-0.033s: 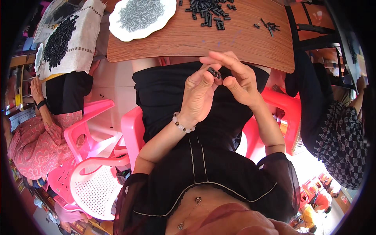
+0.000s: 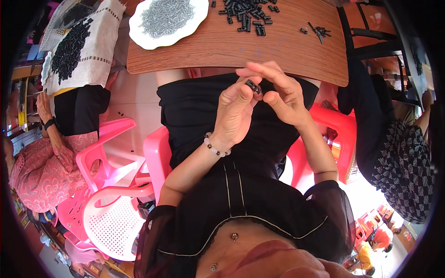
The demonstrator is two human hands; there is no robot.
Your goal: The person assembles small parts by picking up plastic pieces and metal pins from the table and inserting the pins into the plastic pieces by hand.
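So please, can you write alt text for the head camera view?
A seated person's left hand and right hand pinch a small black part together above their lap. Ahead, a wooden table holds a white plate of small grey pieces and a pile of black parts.

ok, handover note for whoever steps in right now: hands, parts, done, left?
Left hand: raised over the lap, fingers pinching a small black part.
Right hand: fingers closed on the same part from the other side.
Parts: pile of small black pieces at the far edge of the wooden table; a few more black bits to its right; white plate heaped with small grey metal pieces at far left.
Done: one part picked up and in hand; how far it is put together cannot be told.
Left: the table pile and the plate look largely untouched.
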